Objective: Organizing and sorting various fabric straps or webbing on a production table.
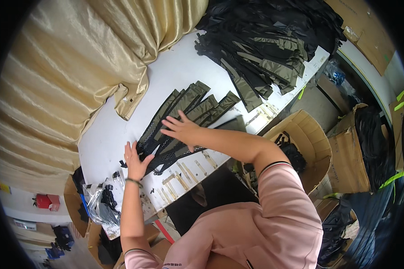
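A fan of olive and black mesh fabric strips (188, 110) lies on the white table (175, 67). My right hand (182, 130) rests flat on the strips with fingers spread. My left hand (134, 160) presses flat on the near end of the black mesh pieces, fingers apart, a band on its wrist. Neither hand grips anything.
A large heap of similar olive and black strips (260, 49) covers the table's far right. Gold curtain fabric (72, 67) drapes over the left. A clear bag of small black parts (101, 204) sits at the near edge. Open cardboard boxes (309, 143) stand to the right.
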Tool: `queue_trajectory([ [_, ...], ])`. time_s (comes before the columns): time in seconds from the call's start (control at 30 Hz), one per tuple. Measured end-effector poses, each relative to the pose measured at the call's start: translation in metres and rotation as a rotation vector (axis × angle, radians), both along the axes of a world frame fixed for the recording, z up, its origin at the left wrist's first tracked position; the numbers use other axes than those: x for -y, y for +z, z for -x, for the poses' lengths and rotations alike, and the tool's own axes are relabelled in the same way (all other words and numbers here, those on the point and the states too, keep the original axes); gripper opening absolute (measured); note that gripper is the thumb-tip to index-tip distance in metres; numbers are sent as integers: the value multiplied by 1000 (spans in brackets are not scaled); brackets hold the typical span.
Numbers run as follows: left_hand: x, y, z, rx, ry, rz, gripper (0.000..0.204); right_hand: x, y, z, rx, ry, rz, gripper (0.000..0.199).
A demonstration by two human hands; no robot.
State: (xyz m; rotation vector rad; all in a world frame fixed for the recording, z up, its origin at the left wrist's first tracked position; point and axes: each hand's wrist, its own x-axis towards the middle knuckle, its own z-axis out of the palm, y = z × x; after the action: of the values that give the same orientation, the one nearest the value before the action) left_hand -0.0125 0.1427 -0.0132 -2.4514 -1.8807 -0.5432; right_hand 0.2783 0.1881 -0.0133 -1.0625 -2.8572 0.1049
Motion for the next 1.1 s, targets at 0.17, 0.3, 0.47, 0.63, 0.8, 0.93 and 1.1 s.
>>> queue_trajectory([
  [0.17, -88, -22, 2, -32, 156, 635, 129, -30, 3, 54, 150, 7, -35, 136],
  [0.3, -88, -44, -32, -46, -100, 524, 110, -45, -12, 56, 65, -36, 1, 137],
  [0.47, -55, -28, -68, 161, -223, 473, 72, -66, -24, 60, 125, -49, 269, 121],
  [0.63, -35, -31, -67, 288, -248, 458, 65, -52, -26, 67, 132, -30, 279, 69],
  [0.8, 5, -26, -63, 498, -322, 269, 59, 8, -51, 43, -157, -107, 225, 19],
  [0.93, 40, 11, -65, 608, -313, 22, 53, 65, -41, -10, -456, -243, 117, 27],
  [1.1, 80, 62, -49, 764, -231, -116, 46, 154, 50, -149, -905, -599, 53, 49],
])
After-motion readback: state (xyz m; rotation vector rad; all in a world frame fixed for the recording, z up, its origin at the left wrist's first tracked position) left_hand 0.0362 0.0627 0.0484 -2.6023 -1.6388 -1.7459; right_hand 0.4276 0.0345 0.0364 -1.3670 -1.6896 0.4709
